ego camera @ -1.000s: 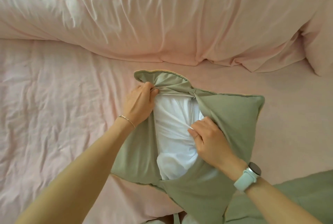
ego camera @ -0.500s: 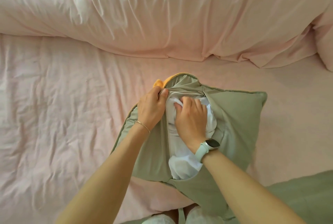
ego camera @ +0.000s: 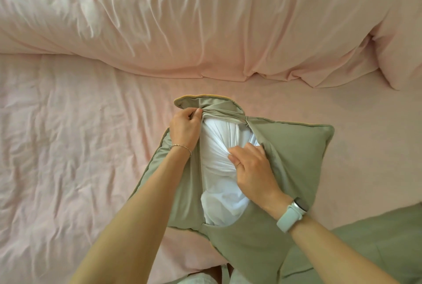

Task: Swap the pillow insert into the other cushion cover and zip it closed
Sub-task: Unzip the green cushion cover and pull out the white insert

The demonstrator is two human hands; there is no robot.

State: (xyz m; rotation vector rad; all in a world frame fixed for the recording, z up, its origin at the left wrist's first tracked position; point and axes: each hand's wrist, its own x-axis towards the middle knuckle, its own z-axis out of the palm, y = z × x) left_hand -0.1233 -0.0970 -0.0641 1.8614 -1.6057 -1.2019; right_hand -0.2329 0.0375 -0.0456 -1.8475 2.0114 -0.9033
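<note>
A sage-green cushion cover [ego camera: 294, 146] lies on the pink bed, its zip opening gaping wide. The white pillow insert [ego camera: 219, 181] bulges out through that opening. My left hand [ego camera: 185, 127] grips the cover's edge at the top left end of the opening, near the cover's folded-back corner. My right hand [ego camera: 251, 165] pinches a bunch of the white insert fabric at the opening's right edge. A second sage-green cover [ego camera: 376, 245] lies flat at the lower right.
A pink sheet [ego camera: 68, 146] covers the bed on the left. A rumpled pink duvet [ego camera: 182, 21] runs across the back, and a pink pillow [ego camera: 406, 39] sits at the far right. The bed's near edge is at the bottom.
My right hand has pulled back from the top of the opening to its right edge and now bunches the insert fabric. My left hand keeps its grip on the cover's edge.
</note>
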